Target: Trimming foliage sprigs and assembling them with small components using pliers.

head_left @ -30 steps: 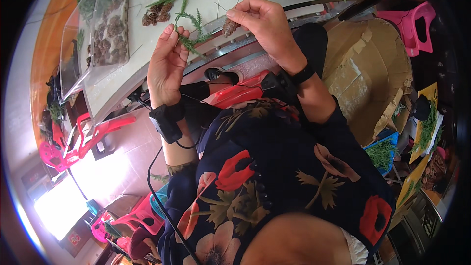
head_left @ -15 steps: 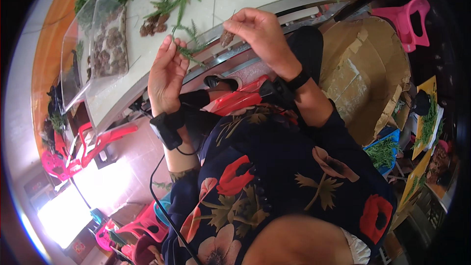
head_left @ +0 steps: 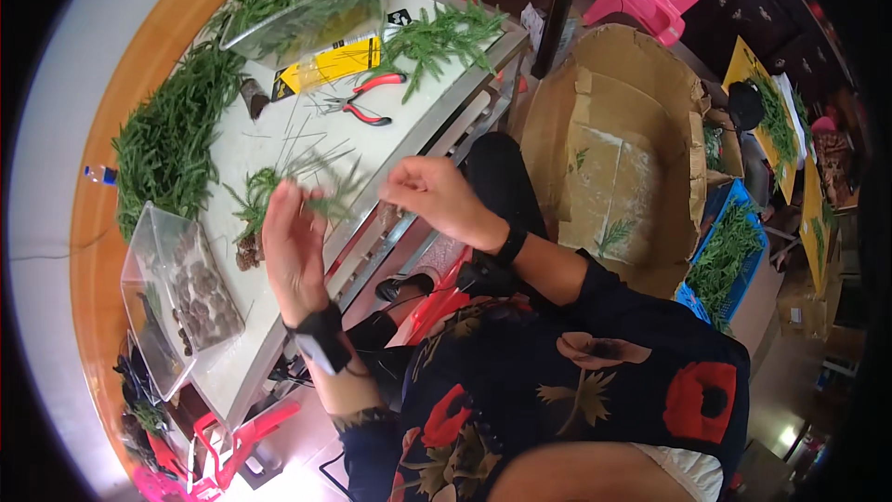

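My left hand is raised at the table's edge, its fingers pinched on a green artificial pine sprig, which is smeared by motion. To its right, my right hand has thumb and fingertips closed on a small brown pine cone, mostly hidden beneath the fingers. The sprig and the cone look apart. Just beyond my left hand, a bunch of green sprigs lies on the table with brown pine cones at its near end. Thin wires are scattered behind it.
Red-handled pliers lie on the white table. A clear bin of pine cones stands at the left, near piled greenery. To my right are a large cardboard box and a blue crate of sprigs.
The view has swung, bringing more of the table, pliers and cardboard box into sight. Both hands still hold their things; the sprig is now blurred, and the cone is more hidden by my fingers.
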A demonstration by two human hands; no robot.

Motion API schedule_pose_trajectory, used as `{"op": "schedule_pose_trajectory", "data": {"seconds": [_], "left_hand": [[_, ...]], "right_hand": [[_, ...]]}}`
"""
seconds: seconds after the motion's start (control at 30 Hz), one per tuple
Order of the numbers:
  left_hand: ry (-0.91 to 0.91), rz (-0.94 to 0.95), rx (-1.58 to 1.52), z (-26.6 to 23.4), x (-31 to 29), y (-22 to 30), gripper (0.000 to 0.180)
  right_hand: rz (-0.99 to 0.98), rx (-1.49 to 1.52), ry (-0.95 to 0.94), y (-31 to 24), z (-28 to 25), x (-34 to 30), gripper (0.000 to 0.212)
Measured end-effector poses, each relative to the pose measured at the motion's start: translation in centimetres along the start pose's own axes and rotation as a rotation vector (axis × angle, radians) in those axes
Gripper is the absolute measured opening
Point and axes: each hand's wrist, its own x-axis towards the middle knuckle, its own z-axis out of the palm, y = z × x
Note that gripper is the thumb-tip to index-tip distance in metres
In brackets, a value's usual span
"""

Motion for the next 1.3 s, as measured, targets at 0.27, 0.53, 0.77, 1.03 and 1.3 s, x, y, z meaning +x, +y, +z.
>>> {"op": "schedule_pose_trajectory", "data": {"seconds": [0.27,0.53,0.77,1.03,1.3], "left_hand": [[-0.089,-0.032,0.026,12.2,15.3,-1.0,0.011],[-0.133,-0.068,0.103,12.9,22.8,-4.5,0.015],[-0.054,-0.155,0.247,12.6,24.0,-4.6,0.031],[0.042,0.126,0.724,-1.2,19.7,3.5,0.03],[0.303,0.362,1.082,-21.9,21.4,13.1,0.021]], "right_hand": [[-0.045,0.029,0.164,-2.1,-7.4,0.1,0.012],[0.012,0.07,0.19,-0.7,-11.2,1.0,0.012],[0.019,0.063,0.14,0.2,-9.7,3.2,0.012],[0.063,0.04,0.051,3.4,-3.7,5.8,0.013],[-0.095,0.11,-0.114,6.6,2.0,13.4,0.011]]}}
